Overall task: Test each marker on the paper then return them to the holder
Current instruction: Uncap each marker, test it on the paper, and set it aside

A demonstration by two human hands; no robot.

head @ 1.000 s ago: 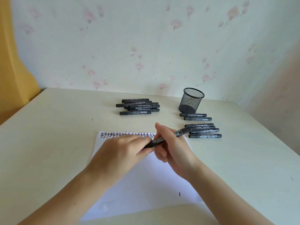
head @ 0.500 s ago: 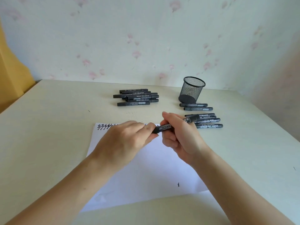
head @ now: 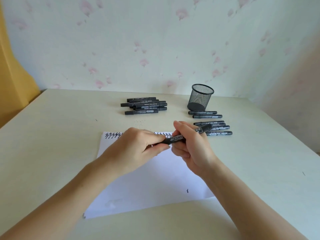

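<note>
Both hands hold one black marker (head: 180, 137) above the white paper (head: 147, 181). My left hand (head: 136, 148) pinches its left end, where the cap sits, and my right hand (head: 192, 146) grips the barrel. A row of black zigzag marks (head: 112, 135) runs along the paper's far edge. The black mesh holder (head: 200, 97) stands upright at the back right. Several markers (head: 212, 125) lie in front of it, and a pile of several more (head: 143, 105) lies at the back centre.
The cream table (head: 52, 144) meets a floral papered wall at the back. A yellow curtain (head: 12, 75) hangs at the far left. The table's right edge (head: 297, 137) runs close to the right-hand markers. A small stray mark (head: 187, 190) sits low on the paper.
The hands have kept hold of the same marker and shifted slightly right over the paper. The camera view has tilted, so the table sits differently in frame.
</note>
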